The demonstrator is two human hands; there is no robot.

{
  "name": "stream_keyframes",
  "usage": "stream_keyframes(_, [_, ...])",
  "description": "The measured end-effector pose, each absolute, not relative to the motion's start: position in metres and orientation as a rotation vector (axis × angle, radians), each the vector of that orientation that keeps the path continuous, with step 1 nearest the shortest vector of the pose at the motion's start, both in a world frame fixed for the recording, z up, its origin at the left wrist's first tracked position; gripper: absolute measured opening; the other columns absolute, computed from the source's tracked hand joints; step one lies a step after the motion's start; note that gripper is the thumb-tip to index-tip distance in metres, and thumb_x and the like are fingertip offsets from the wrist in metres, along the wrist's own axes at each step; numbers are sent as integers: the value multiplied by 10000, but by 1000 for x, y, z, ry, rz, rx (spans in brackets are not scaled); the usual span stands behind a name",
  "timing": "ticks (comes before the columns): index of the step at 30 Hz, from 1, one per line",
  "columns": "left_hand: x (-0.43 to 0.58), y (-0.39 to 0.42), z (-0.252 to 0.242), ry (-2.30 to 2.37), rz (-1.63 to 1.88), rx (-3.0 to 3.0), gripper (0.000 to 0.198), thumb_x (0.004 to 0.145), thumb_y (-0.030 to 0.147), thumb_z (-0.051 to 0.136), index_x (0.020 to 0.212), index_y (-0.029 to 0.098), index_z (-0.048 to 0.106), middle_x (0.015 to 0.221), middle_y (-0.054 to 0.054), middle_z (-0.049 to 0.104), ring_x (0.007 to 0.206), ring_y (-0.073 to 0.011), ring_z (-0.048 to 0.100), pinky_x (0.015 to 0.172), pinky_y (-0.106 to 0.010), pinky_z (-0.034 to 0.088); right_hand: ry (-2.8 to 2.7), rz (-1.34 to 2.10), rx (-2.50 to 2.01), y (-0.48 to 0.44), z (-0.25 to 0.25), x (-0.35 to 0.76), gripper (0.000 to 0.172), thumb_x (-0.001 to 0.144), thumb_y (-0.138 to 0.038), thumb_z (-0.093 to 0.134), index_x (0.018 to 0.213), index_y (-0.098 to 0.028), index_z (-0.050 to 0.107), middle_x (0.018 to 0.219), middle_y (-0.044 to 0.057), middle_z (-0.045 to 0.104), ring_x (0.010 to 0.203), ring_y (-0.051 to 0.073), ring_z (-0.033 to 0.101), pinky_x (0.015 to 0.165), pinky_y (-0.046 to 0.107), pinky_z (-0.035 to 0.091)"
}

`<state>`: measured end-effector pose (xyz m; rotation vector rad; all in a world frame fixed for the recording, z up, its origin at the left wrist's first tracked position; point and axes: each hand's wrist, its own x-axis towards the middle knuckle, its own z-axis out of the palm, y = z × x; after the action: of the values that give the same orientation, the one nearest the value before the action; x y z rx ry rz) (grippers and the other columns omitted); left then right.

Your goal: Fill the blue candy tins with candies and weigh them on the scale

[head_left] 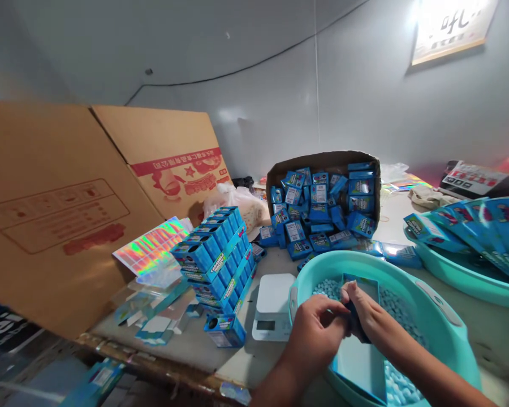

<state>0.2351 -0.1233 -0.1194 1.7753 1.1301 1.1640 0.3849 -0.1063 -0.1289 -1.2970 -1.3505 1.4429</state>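
Note:
Both my hands meet above a turquoise basin (462, 345). My right hand (367, 311) is wrapped round a small blue box (358, 325), which looks dark and is mostly hidden by the fingers. At its near side my left hand (322, 322) pinches the same box with thumb and fingertips. Light blue candies (401, 387) cover the bottom of the basin. Among them, under my hands, lies an open carton tray (360, 364) with a white inside and blue edges.
Left of the basin are a white scale (275, 299), a single blue box (224, 330) and stacked display boxes (214, 254). Behind, a tipped carton (322, 161) spills blue boxes. Another turquoise basin (470, 277) holds flat blue packaging. A large cardboard box (46, 226) stands left.

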Motion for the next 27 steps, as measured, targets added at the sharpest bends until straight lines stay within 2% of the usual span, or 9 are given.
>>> stream_keyframes(4, [152,-81,-30,1532,1114,1950,167,727,240,655,835,216,780,862,-63,774,823,-245,736,779,-403,607,-1331,1396,-1216,-108,-132,382,651,856,-879,326,737,-244,396,561,-48,375,495,120,340,481,275,288])
stream_keyframes(6, [101,-40,23,1782,1170,1947,226,739,294,682,925,206,777,937,-74,774,897,-263,724,879,-423,574,-1327,1369,-1198,-109,-129,381,638,864,-866,353,740,-241,392,594,-53,354,511,112,324,475,267,274])
stream_keyframes(8, [60,7,64,2031,1167,1937,279,733,311,717,981,190,761,1026,-80,767,1030,-275,698,963,-399,528,-1349,1325,-1185,-109,-127,381,634,864,-863,366,744,-241,391,612,-55,338,522,111,310,473,265,272])
stream_keyframes(10, [35,53,86,2170,976,1924,217,728,287,759,919,185,754,984,-65,767,1043,-259,693,946,-346,522,-1385,1258,-1174,-108,-128,382,606,896,-827,364,756,-239,405,626,-48,352,540,118,320,486,266,292])
stream_keyframes(13, [19,103,90,2239,605,1877,134,725,221,815,785,159,713,829,-43,730,937,-222,696,864,-319,547,-1436,1129,-1188,-105,-134,386,549,956,-743,360,766,-233,434,666,-23,424,582,131,373,533,270,342])
stream_keyframes(17, [6,131,79,2233,251,1771,248,941,347,662,1053,126,663,1000,-54,691,866,-163,670,786,-354,584,-1517,954,-1266,-104,-134,391,530,970,-708,364,768,-228,467,739,11,525,678,164,477,632,290,399])
stream_keyframes(20, [-2,139,78,2166,122,1728,287,949,361,644,1124,134,638,1026,-60,683,841,-155,660,752,-332,576,-1568,909,-1322,-105,-129,391,552,970,-717,325,786,-228,501,768,26,561,745,192,532,678,302,411])
stream_keyframes(22, [-5,145,79,2105,54,1701,318,879,384,711,1089,155,648,992,-52,695,811,-154,654,714,-306,557,-1588,915,-1339,-105,-127,390,548,978,-707,311,809,-228,515,800,32,574,790,204,550,691,304,414])
stream_keyframes(27, [-7,163,80,1985,-111,1620,547,514,502,875,950,242,671,874,-48,726,757,-216,666,626,-307,534,-1629,929,-1390,-106,-125,390,535,993,-692,289,815,-223,476,805,14,519,786,191,508,713,312,394])
